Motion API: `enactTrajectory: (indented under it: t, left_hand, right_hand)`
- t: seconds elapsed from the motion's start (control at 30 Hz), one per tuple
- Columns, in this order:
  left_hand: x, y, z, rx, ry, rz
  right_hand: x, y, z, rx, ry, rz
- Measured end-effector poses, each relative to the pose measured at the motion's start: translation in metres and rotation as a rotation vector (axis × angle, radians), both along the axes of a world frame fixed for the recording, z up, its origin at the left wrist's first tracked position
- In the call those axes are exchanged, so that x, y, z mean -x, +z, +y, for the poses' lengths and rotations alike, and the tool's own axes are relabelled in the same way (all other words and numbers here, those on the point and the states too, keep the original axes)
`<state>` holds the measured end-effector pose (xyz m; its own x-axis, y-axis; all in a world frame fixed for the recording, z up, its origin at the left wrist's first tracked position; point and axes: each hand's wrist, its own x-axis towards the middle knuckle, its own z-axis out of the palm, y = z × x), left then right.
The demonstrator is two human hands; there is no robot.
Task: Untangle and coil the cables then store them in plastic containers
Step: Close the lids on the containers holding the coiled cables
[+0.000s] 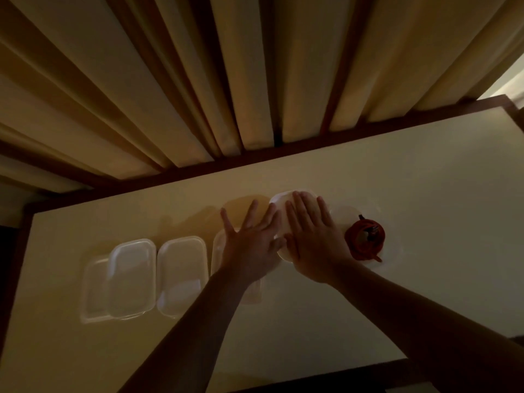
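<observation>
Pressure should go evenly round the rim of the round lid (279,202) on the worktop (397,180), I judge, where both hands, left hand (249,245) and right hand (312,239), lie flat, fingers straight, gripping nothing, with the coiled red cable (364,239) just right.

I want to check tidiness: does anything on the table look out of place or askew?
Two small things. At the far left, one clear container sits partly under its neighbour, breaking the row. At the right, an end of the red coiled cable pokes out of the coil.
</observation>
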<state>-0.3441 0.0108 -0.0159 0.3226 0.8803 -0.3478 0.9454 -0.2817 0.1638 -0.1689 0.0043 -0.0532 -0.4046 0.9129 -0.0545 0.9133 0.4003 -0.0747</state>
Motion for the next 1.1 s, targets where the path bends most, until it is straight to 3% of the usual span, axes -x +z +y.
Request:
enactTrajectory:
  t: [0.27,0.57,0.7,0.77,0.9,1.1]
  left_hand:
    - [-0.001,-0.004,0.006,0.083,-0.069,0.158]
    - [-0.002,0.010,0.010,0.104,-0.083,0.127]
    - [0.025,0.015,-0.022,-0.085,0.072,-0.019]
    - [0.044,0.007,-0.048,-0.198,0.071,0.037]
    - [0.057,-0.012,-0.083,-0.116,0.047,0.101]
    - [0.044,-0.020,-0.099,-0.160,0.202,0.113]
  right_hand:
    - [0.001,-0.006,0.002,0.012,0.005,-0.001]
    - [0.003,-0.005,-0.002,0.029,-0.021,0.014]
    - [0.006,0.003,-0.017,0.023,-0.005,-0.009]
    - [0.006,0.008,-0.025,0.018,0.007,-0.017]
    - [0.012,0.012,-0.036,0.001,0.026,0.009]
    - [0.020,0.009,-0.043,0.026,0.031,-0.005]
